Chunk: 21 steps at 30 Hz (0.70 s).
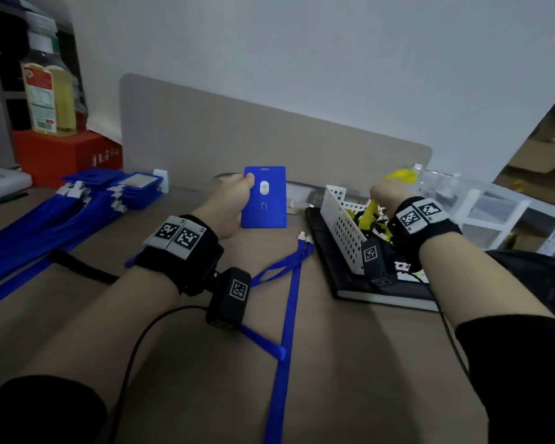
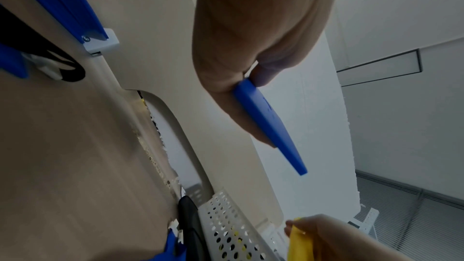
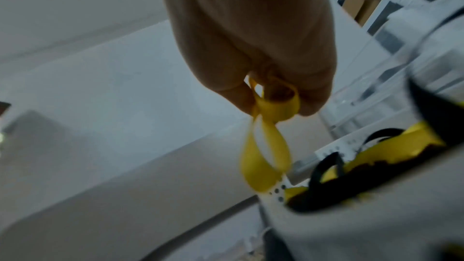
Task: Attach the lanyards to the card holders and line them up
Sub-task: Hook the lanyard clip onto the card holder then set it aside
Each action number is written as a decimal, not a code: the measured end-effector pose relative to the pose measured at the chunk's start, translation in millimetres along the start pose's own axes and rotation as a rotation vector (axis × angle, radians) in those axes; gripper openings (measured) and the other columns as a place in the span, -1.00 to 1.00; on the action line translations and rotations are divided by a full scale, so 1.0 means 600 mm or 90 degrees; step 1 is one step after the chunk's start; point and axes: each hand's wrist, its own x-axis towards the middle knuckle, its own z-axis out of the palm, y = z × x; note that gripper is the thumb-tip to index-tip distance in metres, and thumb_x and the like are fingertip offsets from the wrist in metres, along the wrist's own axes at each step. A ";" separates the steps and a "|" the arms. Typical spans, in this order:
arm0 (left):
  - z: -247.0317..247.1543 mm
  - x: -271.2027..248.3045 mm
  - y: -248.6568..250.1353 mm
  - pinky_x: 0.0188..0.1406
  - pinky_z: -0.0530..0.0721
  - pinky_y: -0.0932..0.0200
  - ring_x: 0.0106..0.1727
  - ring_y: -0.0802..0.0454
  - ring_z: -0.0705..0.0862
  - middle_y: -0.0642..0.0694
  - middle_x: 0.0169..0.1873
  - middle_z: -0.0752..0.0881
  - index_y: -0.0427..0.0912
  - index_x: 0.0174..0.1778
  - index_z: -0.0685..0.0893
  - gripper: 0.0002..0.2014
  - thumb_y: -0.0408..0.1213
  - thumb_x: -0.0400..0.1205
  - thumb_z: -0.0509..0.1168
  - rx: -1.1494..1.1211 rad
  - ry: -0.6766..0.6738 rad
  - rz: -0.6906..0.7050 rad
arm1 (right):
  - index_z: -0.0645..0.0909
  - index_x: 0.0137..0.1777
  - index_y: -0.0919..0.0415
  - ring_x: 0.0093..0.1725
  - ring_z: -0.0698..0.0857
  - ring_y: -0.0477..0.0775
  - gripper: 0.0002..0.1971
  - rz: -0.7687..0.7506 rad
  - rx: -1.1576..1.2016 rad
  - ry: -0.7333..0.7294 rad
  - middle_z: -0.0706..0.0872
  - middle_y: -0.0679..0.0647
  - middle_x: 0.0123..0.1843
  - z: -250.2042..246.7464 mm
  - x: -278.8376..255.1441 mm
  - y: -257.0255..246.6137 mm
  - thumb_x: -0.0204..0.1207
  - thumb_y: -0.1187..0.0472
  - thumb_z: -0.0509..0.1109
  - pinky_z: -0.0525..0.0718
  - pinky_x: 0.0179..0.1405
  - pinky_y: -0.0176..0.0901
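Note:
My left hand (image 1: 234, 200) holds a blue card holder (image 1: 264, 197) upright above the desk, thumb on its face; the left wrist view shows the holder (image 2: 270, 124) edge-on, pinched between thumb and fingers. My right hand (image 1: 385, 193) grips a yellow lanyard (image 1: 401, 176) and lifts it out of a white perforated basket (image 1: 342, 225). The right wrist view shows loops of the yellow lanyard (image 3: 271, 130) hanging from my curled fingers. A loose blue lanyard (image 1: 289, 302) with a white clip lies on the desk between my arms.
A row of blue card holders with blue lanyards attached (image 1: 87, 200) lies at the left. The basket stands on a black notebook (image 1: 375, 290). A beige divider panel (image 1: 269, 139) backs the desk. A red box (image 1: 68, 155) and an oil bottle (image 1: 50, 97) stand far left.

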 end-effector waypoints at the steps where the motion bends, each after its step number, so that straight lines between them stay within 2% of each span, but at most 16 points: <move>1: 0.004 -0.001 -0.001 -0.12 0.75 0.00 -0.10 -0.01 0.73 -0.14 -0.01 0.73 -0.17 0.02 0.58 -0.74 -0.21 0.81 0.00 0.000 0.001 -0.003 | 0.43 0.43 0.49 0.25 0.56 0.21 -0.64 0.003 -0.111 -0.024 0.52 0.31 0.44 -0.001 -0.009 0.007 0.72 0.31 0.10 0.53 -0.18 -0.20; 2: 0.008 -0.002 -0.001 -0.17 0.75 0.03 -0.12 0.01 0.73 -0.12 -0.04 0.73 -0.16 -0.01 0.58 -0.74 -0.20 0.81 0.01 0.001 0.002 -0.006 | 0.40 0.46 0.49 0.27 0.55 0.19 -0.62 0.002 -0.196 -0.057 0.50 0.28 0.47 0.001 -0.014 0.014 0.73 0.30 0.08 0.54 -0.07 -0.16; 4: 0.015 -0.003 -0.003 -0.23 0.74 0.06 -0.13 0.03 0.73 -0.10 -0.04 0.72 -0.16 0.00 0.57 -0.75 -0.20 0.81 0.01 -0.001 0.003 -0.011 | 0.38 0.49 0.46 0.38 0.51 0.22 -0.59 0.023 -0.238 -0.097 0.45 0.27 0.52 0.010 -0.014 0.023 0.71 0.28 0.11 0.52 0.14 -0.08; 6: 0.019 -0.005 -0.006 -0.21 0.74 0.06 -0.11 0.02 0.72 -0.13 0.01 0.71 -0.21 0.14 0.57 -0.75 -0.22 0.81 0.01 0.001 0.001 -0.011 | 0.37 0.52 0.44 0.50 0.42 0.28 -0.58 0.033 -0.231 -0.100 0.39 0.31 0.56 0.016 -0.011 0.025 0.71 0.28 0.09 0.43 0.16 -0.08; 7: 0.019 -0.004 -0.008 -0.18 0.75 0.05 -0.10 0.02 0.72 -0.14 0.04 0.71 -0.23 0.21 0.55 -0.75 -0.24 0.81 0.00 0.002 0.001 -0.010 | 0.36 0.52 0.43 0.51 0.40 0.29 -0.57 0.040 -0.218 -0.084 0.38 0.31 0.57 0.020 -0.008 0.027 0.71 0.26 0.09 0.44 0.18 -0.09; 9: 0.018 -0.004 -0.011 -0.10 0.74 0.02 -0.09 0.01 0.71 -0.13 0.02 0.70 -0.24 0.23 0.53 -0.75 -0.27 0.81 -0.01 0.005 0.004 -0.006 | 0.34 0.53 0.39 0.54 0.34 0.33 -0.49 0.069 -0.185 -0.033 0.34 0.31 0.58 0.025 -0.008 0.020 0.63 0.17 0.19 0.44 0.43 0.01; 11: 0.013 -0.003 -0.012 -0.06 0.72 0.01 -0.10 0.02 0.71 -0.11 -0.03 0.69 -0.23 0.17 0.54 -0.77 -0.31 0.81 -0.02 0.014 0.000 -0.002 | 0.24 0.58 0.32 0.58 0.21 0.35 -0.37 0.080 -0.160 0.044 0.21 0.28 0.61 0.034 -0.010 0.011 0.56 0.07 0.25 0.29 0.56 0.15; 13: 0.008 0.001 -0.012 -0.09 0.71 0.04 -0.14 0.03 0.70 -0.10 -0.08 0.69 -0.20 0.00 0.57 -0.76 -0.34 0.80 -0.02 0.026 0.005 -0.002 | 0.24 0.59 0.21 0.58 0.16 0.33 -0.38 0.031 -0.147 0.060 0.19 0.24 0.59 0.049 -0.015 -0.006 0.54 0.09 0.26 0.20 0.54 0.16; 14: 0.005 0.002 -0.013 -0.11 0.71 0.05 -0.16 0.03 0.69 -0.10 -0.10 0.68 -0.16 -0.07 0.56 -0.75 -0.36 0.80 -0.01 0.035 0.013 -0.003 | 0.33 0.55 0.13 0.56 0.20 0.33 -0.44 -0.014 -0.126 0.051 0.26 0.23 0.56 0.060 -0.017 -0.017 0.53 0.12 0.26 0.22 0.52 0.13; 16: -0.002 0.005 -0.014 -0.11 0.70 0.04 -0.17 0.02 0.68 -0.11 -0.12 0.67 -0.14 -0.13 0.53 -0.74 -0.37 0.79 0.00 0.050 0.021 -0.001 | 0.60 0.30 -0.01 0.48 0.36 0.30 -0.62 -0.121 -0.065 0.035 0.53 0.19 0.41 0.092 -0.021 -0.035 0.48 0.17 0.27 0.33 0.42 0.01; 18: -0.009 0.009 -0.016 -0.16 0.69 0.06 -0.19 0.02 0.68 -0.12 -0.14 0.67 -0.15 -0.15 0.53 -0.73 -0.38 0.79 -0.01 0.061 0.015 0.001 | 0.70 0.01 0.00 0.31 0.56 0.23 -0.76 -0.173 0.008 0.007 0.73 0.14 0.13 0.124 -0.026 -0.047 0.46 0.26 0.26 0.48 0.25 -0.08; 19: -0.013 0.013 -0.017 -0.18 0.69 0.07 -0.21 0.02 0.68 -0.11 -0.16 0.67 -0.16 -0.15 0.52 -0.73 -0.38 0.79 -0.01 0.069 0.015 -0.002 | 0.69 -0.08 0.03 0.21 0.64 0.19 -0.78 -0.178 0.035 -0.016 0.75 0.12 0.01 0.141 -0.024 -0.051 0.46 0.29 0.25 0.54 0.14 -0.14; 21: -0.020 0.024 -0.018 -0.16 0.67 0.08 -0.21 0.00 0.68 -0.12 -0.16 0.67 -0.17 -0.17 0.50 -0.75 -0.36 0.78 0.00 0.094 0.023 -0.014 | 0.68 -0.12 0.16 0.06 0.68 0.14 -0.84 -0.165 0.011 -0.081 0.70 0.11 -0.09 0.167 -0.020 -0.055 0.50 0.32 0.25 0.52 -0.03 -0.22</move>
